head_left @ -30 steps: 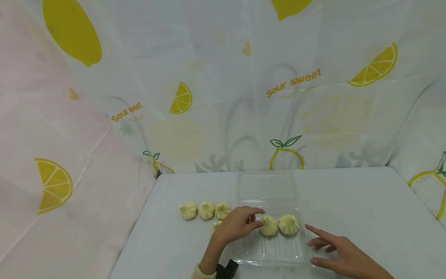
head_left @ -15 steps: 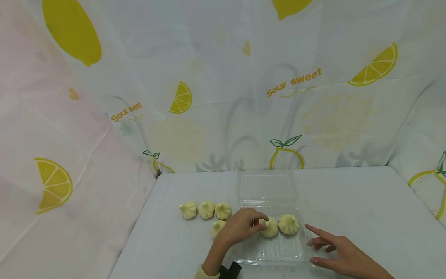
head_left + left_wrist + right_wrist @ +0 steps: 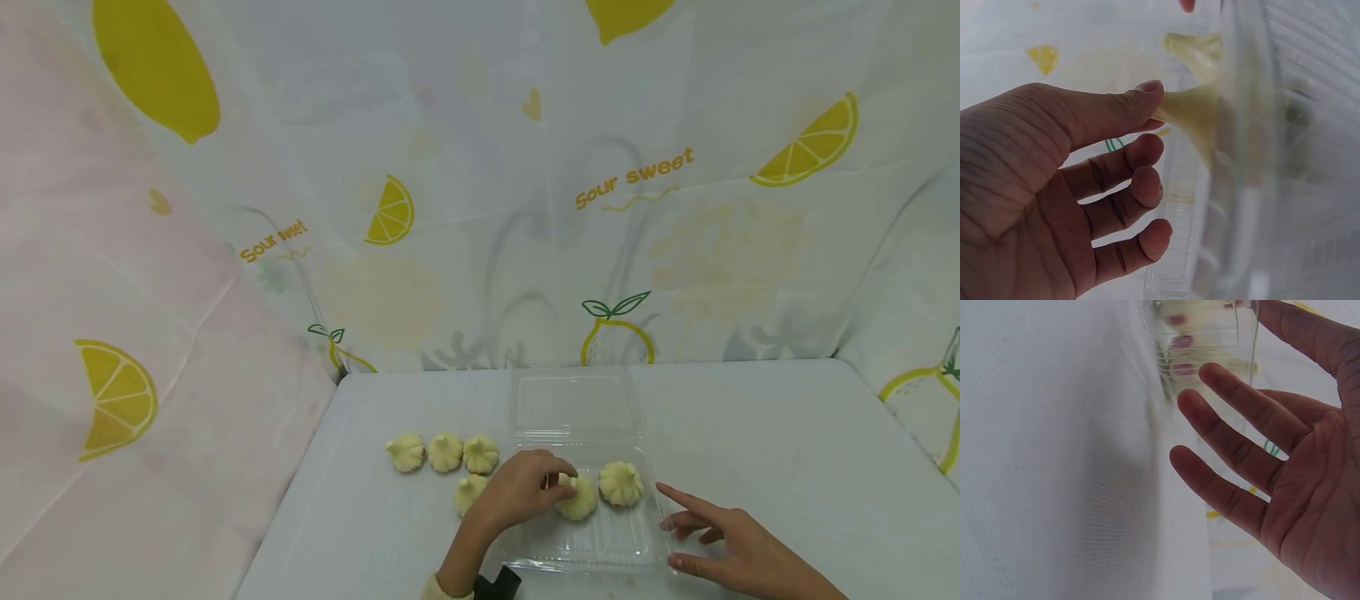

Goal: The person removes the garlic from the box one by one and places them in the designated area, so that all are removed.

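Observation:
A clear plastic clamshell box (image 3: 570,542) lies with its lid folded back, two pale-yellow garlic bulbs inside. My left hand (image 3: 521,490) reaches over the box's left side and pinches the stem of the left bulb (image 3: 577,502) between thumb and index finger. In the left wrist view the other fingers of that hand hang loosely bent beside the held garlic bulb (image 3: 1194,115). The right bulb (image 3: 622,484) sits beside it, a small gap between them. My right hand (image 3: 731,542) is at the box's right edge, fingers spread, index fingertip and thumb at the wall.
Several more garlic bulbs lie left of the box: three in a back row (image 3: 446,452) and one nearer bulb (image 3: 468,492) partly behind my left hand. The transparent lid (image 3: 576,404) lies toward the back of the white table (image 3: 787,442). A lemon-print cloth (image 3: 465,275) hangs behind.
My left hand has moved slightly right and taken the left bulb by its stem. That bulb has shifted toward me and a little left, away from the right bulb. My right hand stays put.

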`<state>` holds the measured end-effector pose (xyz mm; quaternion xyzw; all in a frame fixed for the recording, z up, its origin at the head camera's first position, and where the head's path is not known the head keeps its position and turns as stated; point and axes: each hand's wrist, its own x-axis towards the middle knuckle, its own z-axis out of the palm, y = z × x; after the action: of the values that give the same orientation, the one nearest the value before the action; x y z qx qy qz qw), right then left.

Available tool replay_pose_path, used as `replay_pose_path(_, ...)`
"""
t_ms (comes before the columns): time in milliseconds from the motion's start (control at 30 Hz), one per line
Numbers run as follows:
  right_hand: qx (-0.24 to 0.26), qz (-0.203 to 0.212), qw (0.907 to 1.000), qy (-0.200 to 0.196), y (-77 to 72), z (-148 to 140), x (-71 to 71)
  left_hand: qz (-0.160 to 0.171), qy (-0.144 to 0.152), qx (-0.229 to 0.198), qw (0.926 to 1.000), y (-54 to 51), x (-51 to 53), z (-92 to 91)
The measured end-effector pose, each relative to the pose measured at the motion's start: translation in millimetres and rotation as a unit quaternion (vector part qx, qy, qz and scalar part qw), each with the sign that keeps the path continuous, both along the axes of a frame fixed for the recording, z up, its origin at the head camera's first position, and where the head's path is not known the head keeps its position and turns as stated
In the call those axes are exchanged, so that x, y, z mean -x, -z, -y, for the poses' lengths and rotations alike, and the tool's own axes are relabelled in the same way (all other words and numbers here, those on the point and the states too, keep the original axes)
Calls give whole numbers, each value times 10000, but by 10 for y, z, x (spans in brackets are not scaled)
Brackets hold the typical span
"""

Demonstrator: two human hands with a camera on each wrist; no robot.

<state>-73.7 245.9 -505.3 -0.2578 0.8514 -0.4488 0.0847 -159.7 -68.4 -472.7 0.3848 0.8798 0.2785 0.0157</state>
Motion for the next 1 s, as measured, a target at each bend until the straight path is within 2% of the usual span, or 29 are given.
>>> replay_pose_path(267,-47,147,9999,8,-19,4,1,108,23,-197,9997,-25,-12,62)
replay_pose_path(500,-3,62,10000,9,-8,-2,-11,155,149,-431,9988,-96,-20,154)
replay_pose_path(767,99,114,9999,-37,-7,-12,-5,315,74,-575,9978,-158,-19,295)
replay_pose_path(1000,46,87,10000,-19,-8,-7,1,281,84,-825,9962,-176,-10,421)
